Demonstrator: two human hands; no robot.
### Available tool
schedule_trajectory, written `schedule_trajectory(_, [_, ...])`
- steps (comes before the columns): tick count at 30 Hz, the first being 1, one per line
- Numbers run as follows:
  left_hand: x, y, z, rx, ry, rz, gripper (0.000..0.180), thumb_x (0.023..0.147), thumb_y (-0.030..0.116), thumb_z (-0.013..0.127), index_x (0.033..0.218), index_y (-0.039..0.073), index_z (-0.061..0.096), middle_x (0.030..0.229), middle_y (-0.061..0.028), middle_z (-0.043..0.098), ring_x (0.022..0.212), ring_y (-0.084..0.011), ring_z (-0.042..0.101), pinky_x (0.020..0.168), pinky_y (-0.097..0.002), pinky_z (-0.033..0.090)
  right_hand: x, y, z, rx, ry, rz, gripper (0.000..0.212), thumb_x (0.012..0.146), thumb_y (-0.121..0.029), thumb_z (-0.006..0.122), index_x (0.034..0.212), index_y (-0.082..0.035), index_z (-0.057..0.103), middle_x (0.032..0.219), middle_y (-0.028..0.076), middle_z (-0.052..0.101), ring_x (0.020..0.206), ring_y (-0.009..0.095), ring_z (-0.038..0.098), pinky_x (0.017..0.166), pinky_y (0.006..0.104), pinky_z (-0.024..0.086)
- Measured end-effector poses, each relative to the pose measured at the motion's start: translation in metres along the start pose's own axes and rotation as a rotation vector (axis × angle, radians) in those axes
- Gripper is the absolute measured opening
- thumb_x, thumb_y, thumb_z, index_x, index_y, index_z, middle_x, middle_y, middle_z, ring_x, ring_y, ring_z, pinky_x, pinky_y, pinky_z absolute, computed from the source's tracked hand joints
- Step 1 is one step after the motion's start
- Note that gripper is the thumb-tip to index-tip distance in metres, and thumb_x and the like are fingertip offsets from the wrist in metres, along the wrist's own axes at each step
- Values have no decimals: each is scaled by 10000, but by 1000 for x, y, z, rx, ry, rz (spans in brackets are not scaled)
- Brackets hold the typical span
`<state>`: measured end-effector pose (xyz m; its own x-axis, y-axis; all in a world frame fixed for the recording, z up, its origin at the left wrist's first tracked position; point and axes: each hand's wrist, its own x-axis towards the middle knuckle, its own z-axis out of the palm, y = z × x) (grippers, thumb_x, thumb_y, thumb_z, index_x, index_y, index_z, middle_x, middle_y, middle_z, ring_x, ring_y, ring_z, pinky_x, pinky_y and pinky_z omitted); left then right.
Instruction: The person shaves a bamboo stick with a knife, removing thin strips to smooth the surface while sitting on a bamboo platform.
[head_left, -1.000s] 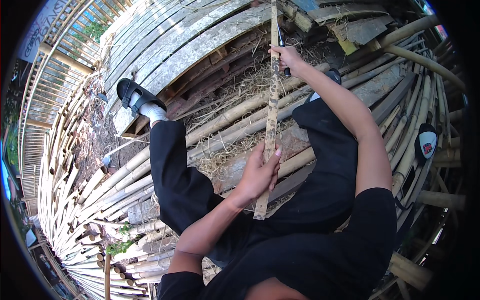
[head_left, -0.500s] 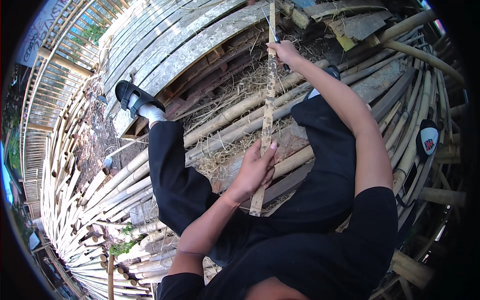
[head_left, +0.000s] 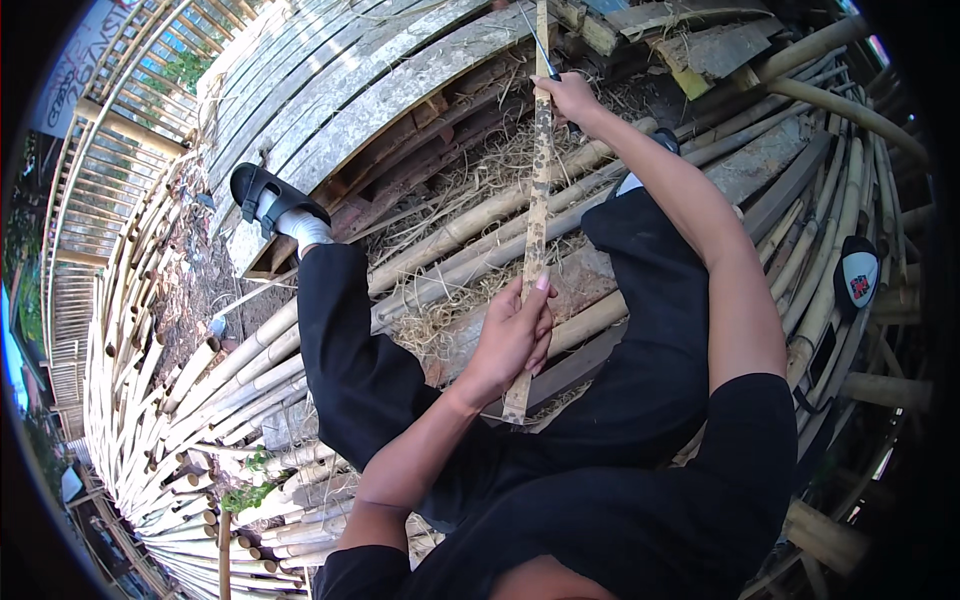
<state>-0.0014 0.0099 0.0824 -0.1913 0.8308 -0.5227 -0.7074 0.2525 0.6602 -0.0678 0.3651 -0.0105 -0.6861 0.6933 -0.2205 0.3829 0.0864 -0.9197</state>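
The long bamboo strip (head_left: pixel 537 215) is standing lengthwise over the lap, shifted slightly since a second ago. The left hand (head_left: pixel 510 340) is clamping its lower part; the right hand (head_left: pixel 570 95), now farther up, is gripping a knife (head_left: pixel 540 45) against it, working along above the bamboo poles (head_left: pixel 450 235).

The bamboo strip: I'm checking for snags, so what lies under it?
Under the bamboo strip lie bamboo poles, dry shavings and a plank. The left hand covers its lower part.
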Motion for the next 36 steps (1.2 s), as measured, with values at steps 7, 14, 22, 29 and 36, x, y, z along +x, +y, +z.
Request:
schedule_trajectory(7, [2,-4,2,61,30,37,308,1015,350,419,974,45,428,536,23,345,305,-69,294,285,-227,272,-7,-5,2,169,-80,52,359,893,-315,621,662,-51,545,515,-17,443,412,112,410,411,297,349])
schedule_trajectory(14, [6,-8,3,192,82,58,268,1000,309,474,965,48,427,518,25,373,299,-74,320,282,-228,280,2,2,12,22,11,13,334,912,-284,582,669,-57,553,509,-25,420,398,94,379,398,285,288])
schedule_trajectory(22, [12,1,-4,291,97,43,213,990,261,505,974,59,440,495,45,367,310,-68,325,293,-228,262,-11,5,8,-6,47,36,519,924,-515,517,701,-49,563,522,-4,446,428,127,427,445,316,342])
schedule_trajectory(29, [-3,27,-13,82,41,-46,168,991,243,497,960,92,432,477,53,294,317,-77,297,304,-228,267,-92,-16,-12,-338,-46,-288,523,952,-484,468,808,-11,640,538,94,499,492,214,516,524,358,398])
schedule_trajectory(36, [-11,44,-11,-75,34,-96,113,980,185,496,941,98,436,469,39,297,298,-82,293,291,-223,246,-176,-25,-7,-551,-441,-670,360,963,-361,489,872,-20,554,615,192,550,600,406,558,549,465,420])
